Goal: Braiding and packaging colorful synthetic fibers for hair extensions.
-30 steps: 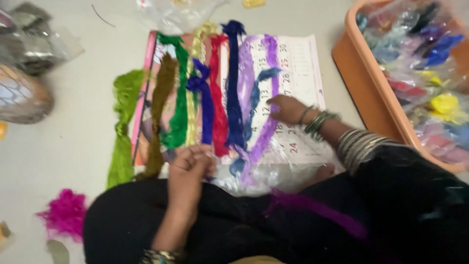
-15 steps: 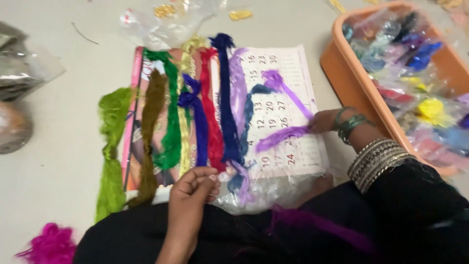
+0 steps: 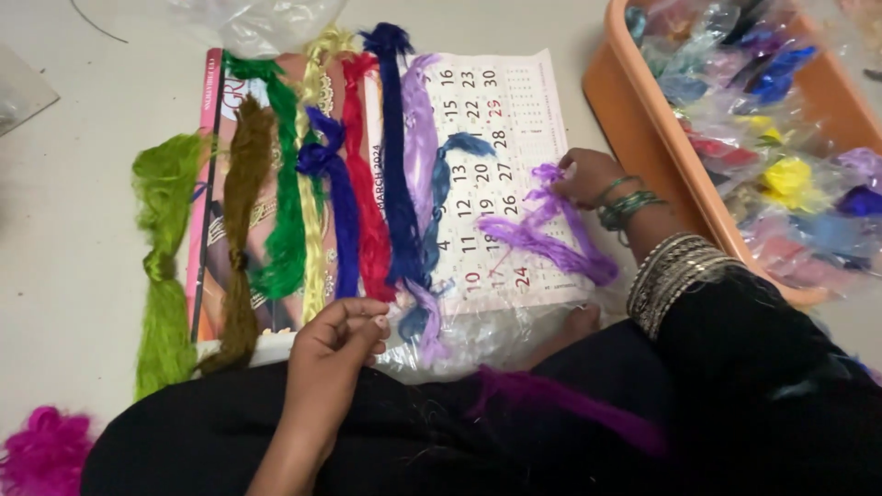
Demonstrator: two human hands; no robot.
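Several coloured thread skeins lie side by side on a paper calendar [image 3: 514, 101] on the floor: light green [image 3: 165, 248], olive brown [image 3: 241, 220], green [image 3: 285, 193], red [image 3: 363, 184], dark blue [image 3: 395, 156] and lilac [image 3: 421, 138]. My right hand [image 3: 583, 176], with bangles at the wrist, is shut on a purple skein [image 3: 542, 234] spread over the calendar's right part. My left hand [image 3: 335, 344] pinches a clear plastic bag [image 3: 478, 335] at the calendar's near edge. A magenta-purple skein [image 3: 560, 404] lies on my black lap.
An orange plastic tub [image 3: 643, 138] at the right holds several bagged thread bundles in mixed colours. A pink fluffy bundle [image 3: 41, 450] sits at the lower left. Crumpled clear plastic [image 3: 248, 18] lies beyond the calendar.
My right hand drew the purple skein out of the row and carried it right across the calendar. My left hand stayed at the near edge. The view shifted left.
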